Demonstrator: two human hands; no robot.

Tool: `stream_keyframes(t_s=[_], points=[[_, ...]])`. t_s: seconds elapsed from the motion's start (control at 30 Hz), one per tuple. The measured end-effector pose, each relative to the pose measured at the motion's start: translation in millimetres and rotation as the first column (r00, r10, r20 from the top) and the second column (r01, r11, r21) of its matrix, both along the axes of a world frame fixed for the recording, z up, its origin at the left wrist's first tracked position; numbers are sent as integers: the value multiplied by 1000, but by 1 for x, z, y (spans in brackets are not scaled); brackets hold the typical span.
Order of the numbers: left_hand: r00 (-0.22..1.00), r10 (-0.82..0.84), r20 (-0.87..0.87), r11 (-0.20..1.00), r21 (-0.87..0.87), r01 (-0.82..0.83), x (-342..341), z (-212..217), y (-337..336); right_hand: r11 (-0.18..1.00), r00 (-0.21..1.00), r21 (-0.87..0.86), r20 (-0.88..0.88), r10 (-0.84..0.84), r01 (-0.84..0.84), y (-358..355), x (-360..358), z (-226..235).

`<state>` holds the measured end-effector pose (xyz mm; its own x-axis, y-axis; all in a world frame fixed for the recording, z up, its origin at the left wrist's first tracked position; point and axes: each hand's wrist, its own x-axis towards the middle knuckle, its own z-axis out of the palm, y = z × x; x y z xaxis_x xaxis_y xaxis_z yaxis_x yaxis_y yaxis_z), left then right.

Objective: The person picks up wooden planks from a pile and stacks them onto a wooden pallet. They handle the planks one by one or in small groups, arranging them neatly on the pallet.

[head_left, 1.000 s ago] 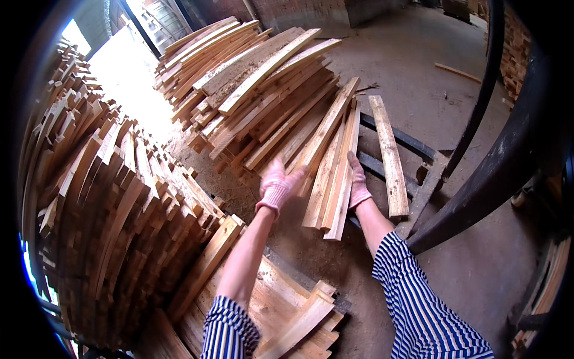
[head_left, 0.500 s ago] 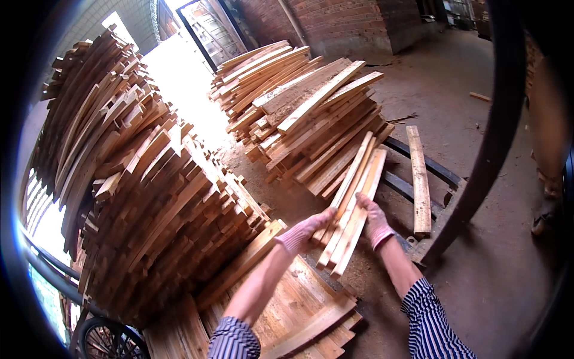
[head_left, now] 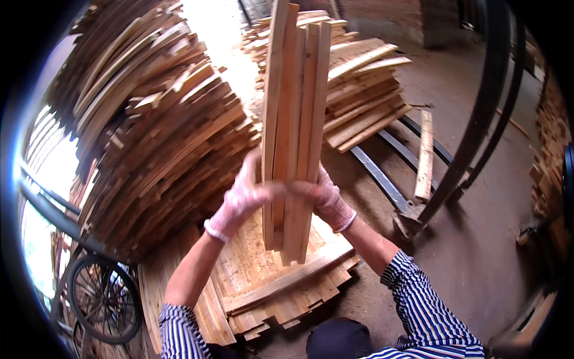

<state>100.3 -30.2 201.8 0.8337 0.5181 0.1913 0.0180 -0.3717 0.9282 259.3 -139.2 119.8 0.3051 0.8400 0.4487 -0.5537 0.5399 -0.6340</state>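
Note:
Several narrow wooden planks (head_left: pixel 293 119) stand on end in a bundle in front of me, their lower ends above the flat layer of boards (head_left: pixel 239 281). My left hand (head_left: pixel 240 194), in a pinkish work glove, wraps the bundle from the left side. From the right, my gloved right hand (head_left: pixel 326 194) grips the same bundle, its fingers across the near face. The two hands nearly meet at the front, and their fingertips are somewhat blurred. One longer board (head_left: pixel 287 275) lies crosswise on the flat layer just below the bundle.
A tall stack of planks (head_left: pixel 161 143) rises on the left, beside a spoked wheel (head_left: pixel 104 299). Beyond the bundle is another plank pile (head_left: pixel 371 90). To the right, a dark metal frame (head_left: pixel 382 179) with curved uprights carries a single plank (head_left: pixel 424 155).
Both hands have moved left and lifted the planks from the pile on the metal frame. The bundle has swung from slanted to upright, and more planks show in it.

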Motion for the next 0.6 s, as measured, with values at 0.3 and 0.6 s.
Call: stream_keyframes(t_s=[0.3,0.6], points=[[943,233,237,971,-102,-215,-71,-55,39,995,712,-81,702,19,53,48,-71,-7],[811,411,415,724,-690,-14,-139,-47,21,971,788,-231,609,92,66,19,-127,24]])
